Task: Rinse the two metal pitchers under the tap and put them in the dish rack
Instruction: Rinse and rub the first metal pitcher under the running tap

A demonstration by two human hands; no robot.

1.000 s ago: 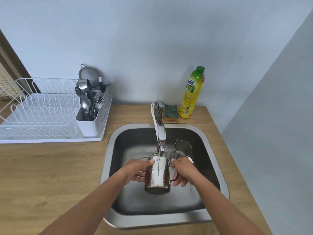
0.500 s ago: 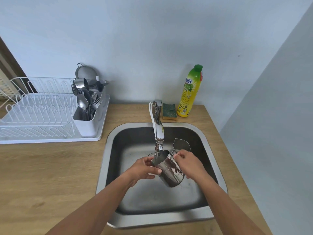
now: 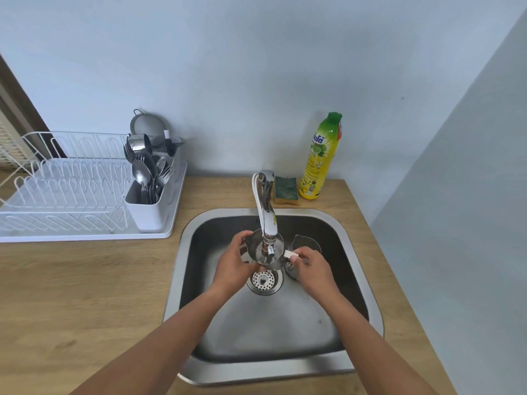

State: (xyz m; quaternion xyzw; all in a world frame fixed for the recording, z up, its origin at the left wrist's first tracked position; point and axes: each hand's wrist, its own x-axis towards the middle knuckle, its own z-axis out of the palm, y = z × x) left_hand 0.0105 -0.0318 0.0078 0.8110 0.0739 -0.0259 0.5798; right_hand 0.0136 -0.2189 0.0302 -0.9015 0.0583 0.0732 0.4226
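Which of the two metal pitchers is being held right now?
The pitcher under the tap, gripped by both hands. The other pitcher stands behind the right hand in the sink.

Pitcher (image 3: 258,249) in both hands' grip under tap (image 3: 266,215).

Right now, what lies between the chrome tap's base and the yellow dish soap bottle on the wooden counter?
In the head view, a green-topped yellow sponge lies between the chrome tap and the yellow dish soap bottle, beside the bottle.
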